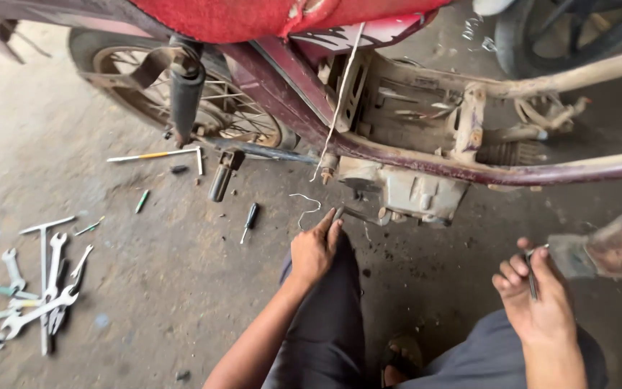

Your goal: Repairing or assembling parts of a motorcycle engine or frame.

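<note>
Both hands work low beside a stripped maroon motorcycle frame (426,162). Left hand (316,248) rests on the knee, fingers stretched to a thin grey metal lever (358,213) under the dusty grey cast engine case (412,193); whether it grips is unclear. Right hand (534,292) is clenched around a slim dark metal tool (532,277). Shiny steel spanners (34,295) lie scattered on the gritty concrete floor (145,274). A red seat (253,18) is cut off above.

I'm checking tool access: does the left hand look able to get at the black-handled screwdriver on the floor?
Probably yes. The left hand rests near the engine, and the black-handled screwdriver lies just beside it on bare concrete floor, with nothing between them.
</note>
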